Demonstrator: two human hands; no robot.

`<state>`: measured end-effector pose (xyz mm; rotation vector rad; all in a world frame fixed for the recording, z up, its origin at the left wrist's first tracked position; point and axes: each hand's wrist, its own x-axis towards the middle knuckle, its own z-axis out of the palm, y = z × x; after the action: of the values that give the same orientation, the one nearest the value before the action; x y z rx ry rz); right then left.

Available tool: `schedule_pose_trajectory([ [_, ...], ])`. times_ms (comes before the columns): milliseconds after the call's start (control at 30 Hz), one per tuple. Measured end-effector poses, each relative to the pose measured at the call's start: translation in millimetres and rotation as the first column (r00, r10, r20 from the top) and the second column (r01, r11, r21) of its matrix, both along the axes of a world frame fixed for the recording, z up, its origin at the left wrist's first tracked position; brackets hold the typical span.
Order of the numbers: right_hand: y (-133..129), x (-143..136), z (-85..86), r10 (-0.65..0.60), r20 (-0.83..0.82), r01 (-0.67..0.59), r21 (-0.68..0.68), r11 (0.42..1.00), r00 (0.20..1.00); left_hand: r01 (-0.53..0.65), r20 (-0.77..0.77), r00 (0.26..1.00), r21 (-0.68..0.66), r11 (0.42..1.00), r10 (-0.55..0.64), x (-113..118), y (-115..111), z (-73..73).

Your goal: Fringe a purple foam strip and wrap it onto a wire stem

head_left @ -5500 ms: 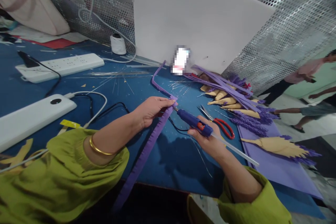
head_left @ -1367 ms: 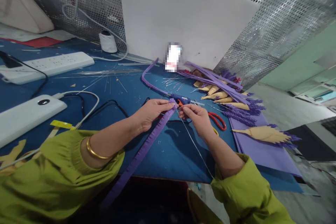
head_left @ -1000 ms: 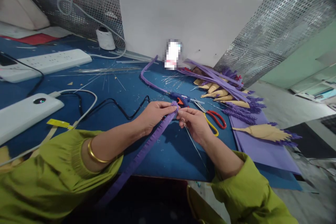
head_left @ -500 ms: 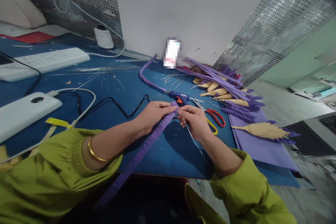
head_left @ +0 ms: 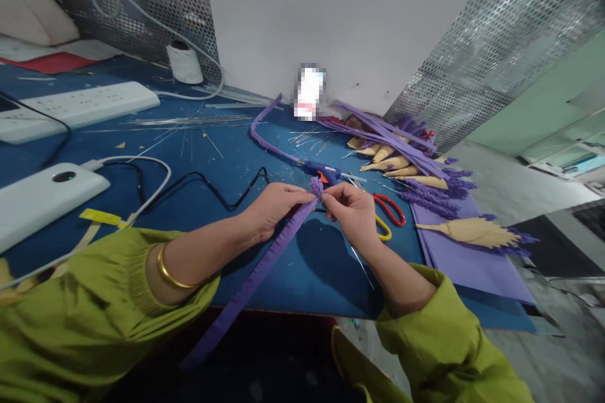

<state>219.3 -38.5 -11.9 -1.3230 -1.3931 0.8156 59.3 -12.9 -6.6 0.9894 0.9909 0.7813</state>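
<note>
The left hand [head_left: 278, 204] pinches a purple fringed strip [head_left: 265, 264] (curled at its top); the right hand's [head_left: 352, 211] fingertips close on that curl.

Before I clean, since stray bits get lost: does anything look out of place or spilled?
Thin wires lie strewn at crossing angles on the blue table, near small tan scraps; untidy. No spill visible.

Both forearms reached inward from the lower corners of the frame, wrists raised. The left hand [head_left: 275, 209] pointed right, its thumb and fingers [head_left: 297, 189] pinched near the centre. The right hand [head_left: 354, 213] angled toward the upper left, thumb against curled fingers, tips just beside the left's. Green sleeves ended below both wrists.
</note>
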Motion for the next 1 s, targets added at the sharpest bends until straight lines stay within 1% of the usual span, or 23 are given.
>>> schedule_pose_trajectory([
  [100,-3.6,0.7,-0.4,-0.037,0.219,-0.005,0.189,0.982,0.975,-0.006,-0.014,1.000,0.036,0.999,0.007,0.3,-0.8,-1.2],
  [167,-4.9,1.1,-0.8,-0.079,0.351,-0.043,0.327,0.944,0.933,-0.015,-0.013,1.000,0.044,0.999,0.016,0.7,-1.4,-1.7],
  [233,-5.3,1.3,-1.5,-0.123,0.461,-0.090,0.414,0.906,0.879,-0.030,0.014,0.999,0.035,0.999,0.030,1.3,-2.1,-1.2],
  [333,-6.1,1.5,-2.8,-0.159,0.584,-0.150,0.445,0.883,0.796,-0.059,0.043,0.997,-0.004,0.998,0.059,2.1,-3.4,1.9],
  [400,-7.3,1.4,-3.4,-0.134,0.630,-0.189,0.418,0.888,0.765,-0.083,0.033,0.996,-0.043,0.996,0.084,2.4,-3.9,4.8],
  [433,-7.9,1.3,-3.4,-0.105,0.634,-0.206,0.397,0.895,0.766,-0.098,0.025,0.995,-0.057,0.994,0.099,2.6,-3.9,6.1],
  [500,-8.9,0.9,-3.3,-0.033,0.600,-0.220,0.345,0.913,0.800,-0.129,0.011,0.991,-0.062,0.990,0.130,2.7,-2.8,7.5],
  [567,-8.9,-0.2,-2.9,0.033,0.494,-0.196,0.282,0.939,0.869,-0.143,-0.010,0.990,-0.044,0.989,0.143,2.4,-0.8,6.8],
  [633,-7.8,-1.9,-2.7,0.082,0.303,-0.139,0.170,0.976,0.949,-0.135,-0.043,0.990,-0.018,0.991,0.134,1.7,1.6,4.6],
  [667,-7.1,-3.0,-2.5,0.094,0.189,-0.114,0.095,0.989,0.977,-0.126,-0.056,0.990,-0.007,0.992,0.126,1.3,2.5,3.4],
  [733,-5.9,-5.0,-2.4,0.090,-0.003,-0.090,-0.040,0.995,0.996,-0.116,-0.075,0.990,0.013,0.993,0.117,0.6,3.4,1.7],
  [767,-5.6,-5.9,-2.4,0.081,-0.057,-0.086,-0.076,0.993,0.995,-0.113,-0.082,0.990,0.021,0.993,0.115,0.3,3.4,1.4],
  [800,-5.6,-6.6,-2.5,0.073,-0.081,-0.080,-0.085,0.993,0.994,-0.110,-0.090,0.990,0.028,0.994,0.112,0.1,3.2,1.2],
  [867,-6.4,-7.2,-3.4,0.056,-0.069,-0.059,-0.046,0.997,0.996,-0.101,-0.106,0.989,0.045,0.994,0.106,0.0,2.7,0.9],
  [933,-7.4,-6.8,-5.1,0.043,-0.009,-0.042,0.033,0.999,0.999,-0.088,-0.123,0.988,0.065,0.994,0.095,0.3,2.6,0.3],
  [1000,-8.0,-5.5,-7.0,0.034,0.084,-0.044,0.125,0.991,0.996,-0.078,-0.130,0.988,0.085,0.993,0.089,0.5,2.9,-0.7],
])
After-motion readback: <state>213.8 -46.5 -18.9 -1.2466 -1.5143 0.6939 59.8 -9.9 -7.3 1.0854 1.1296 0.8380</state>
